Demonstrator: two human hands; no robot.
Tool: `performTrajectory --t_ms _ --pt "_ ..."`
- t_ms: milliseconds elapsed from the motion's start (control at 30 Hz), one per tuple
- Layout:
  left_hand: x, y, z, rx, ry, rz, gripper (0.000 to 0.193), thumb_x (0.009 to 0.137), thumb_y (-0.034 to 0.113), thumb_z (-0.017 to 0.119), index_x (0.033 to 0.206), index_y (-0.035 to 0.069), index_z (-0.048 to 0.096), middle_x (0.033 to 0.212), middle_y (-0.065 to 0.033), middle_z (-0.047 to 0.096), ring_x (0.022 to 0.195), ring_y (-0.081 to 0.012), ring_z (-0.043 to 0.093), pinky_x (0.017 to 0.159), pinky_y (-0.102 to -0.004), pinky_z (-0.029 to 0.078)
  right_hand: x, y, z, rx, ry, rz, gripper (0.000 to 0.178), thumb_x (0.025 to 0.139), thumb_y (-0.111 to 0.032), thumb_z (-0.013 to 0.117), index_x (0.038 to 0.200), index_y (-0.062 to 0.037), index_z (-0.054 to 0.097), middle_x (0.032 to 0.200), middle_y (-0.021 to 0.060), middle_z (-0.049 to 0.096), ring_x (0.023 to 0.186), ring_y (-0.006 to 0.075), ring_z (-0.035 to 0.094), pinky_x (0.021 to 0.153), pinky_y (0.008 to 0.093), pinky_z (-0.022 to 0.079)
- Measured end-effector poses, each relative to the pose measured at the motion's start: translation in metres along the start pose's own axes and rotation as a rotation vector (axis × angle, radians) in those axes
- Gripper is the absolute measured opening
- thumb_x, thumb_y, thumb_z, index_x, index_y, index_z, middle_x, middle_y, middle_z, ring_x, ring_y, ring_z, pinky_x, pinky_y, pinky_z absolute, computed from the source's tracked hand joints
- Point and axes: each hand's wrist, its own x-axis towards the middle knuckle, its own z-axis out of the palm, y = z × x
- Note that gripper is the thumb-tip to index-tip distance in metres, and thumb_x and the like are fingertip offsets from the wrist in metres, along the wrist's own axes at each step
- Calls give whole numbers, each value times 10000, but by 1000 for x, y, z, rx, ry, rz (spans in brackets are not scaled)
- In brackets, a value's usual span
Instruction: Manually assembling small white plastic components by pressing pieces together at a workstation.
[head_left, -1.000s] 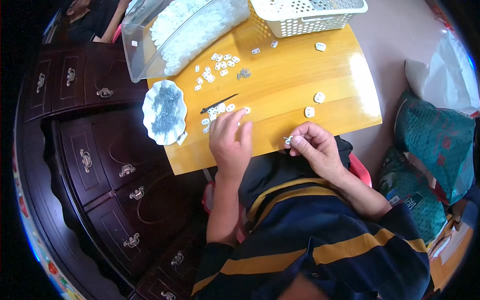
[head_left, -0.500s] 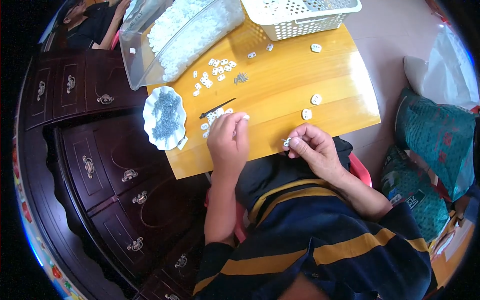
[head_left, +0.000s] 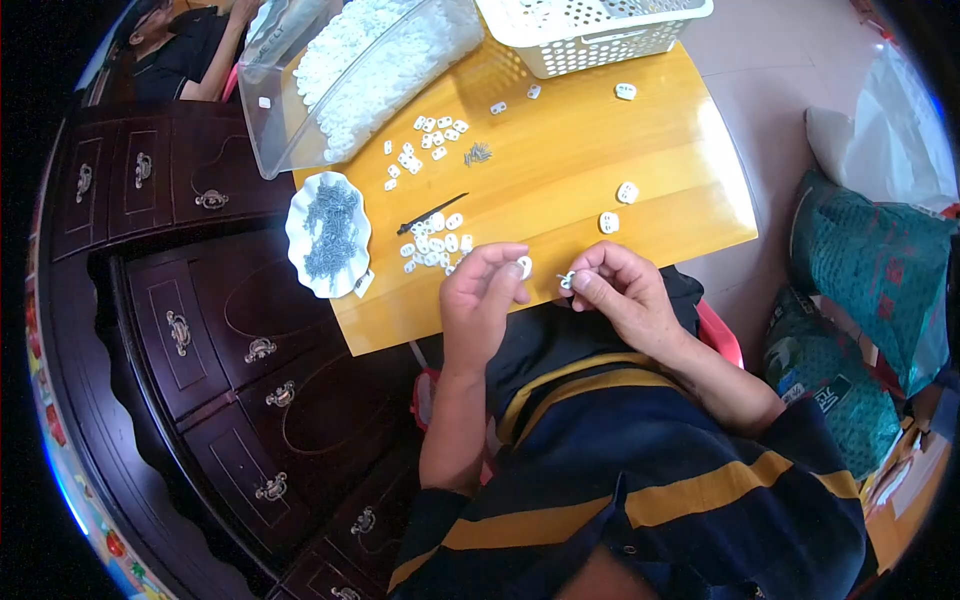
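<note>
We count two bare hands with one piece apiece: our left hand (head_left: 478, 310) has thumb and fingers pinching a small white oval plastic piece (head_left: 525, 266), while our right hand (head_left: 630, 300) pinches a white plastic fitting (head_left: 567, 282), a thin pin sticking out, at its fingertips. The two lie near each other but apart, above the near edge of the yellow wooden bench (head_left: 550, 170). Beyond, we see three rounded white plastic blocks (head_left: 627, 192), one slim black rod (head_left: 433, 213), one scalloped white dish (head_left: 297, 235) of grey metal pins (head_left: 331, 235) and one perforated cream plastic basket (head_left: 605, 50). Our left hand stands between the right and a heap of white oval pieces (head_left: 421, 243), too crowded to count
</note>
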Motion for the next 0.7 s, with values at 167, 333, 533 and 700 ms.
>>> performTrajectory --t_ms 167,333,533,700 --pt "-5 -7 11 -10 -9 -4 194 994 53 572 1159 -24 639 922 -40 667 724 -76 591 696 -218 500 0 3 -2 2 -5 4 128 1035 -145 575 1050 -20 601 954 27 664 825 73 608 753 217 510" --pt "-9 -15 23 75 -89 55 205 995 7 569 1185 -41 629 959 -48 691 774 -76 628 709 -209 513 -1 0 2 41 1 -12 128 1036 -139 570 1060 -16 596 952 28 658 830 76 615 751 221 513" --pt "-11 -8 23 -75 -189 28 248 968 -11 591 1211 -50 624 975 -57 702 799 -86 649 730 -213 528 0 0 -1 138 -8 -12 129 1038 -139 565 1068 -16 588 939 35 658 824 79 618 749 220 515" --pt "-11 -9 16 -122 -164 17 276 950 -35 592 1224 -45 624 981 -56 698 820 -87 651 740 -216 532 1 -1 -1 102 6 13 126 1038 -143 567 1051 -20 594 918 30 659 817 78 620 749 218 518"
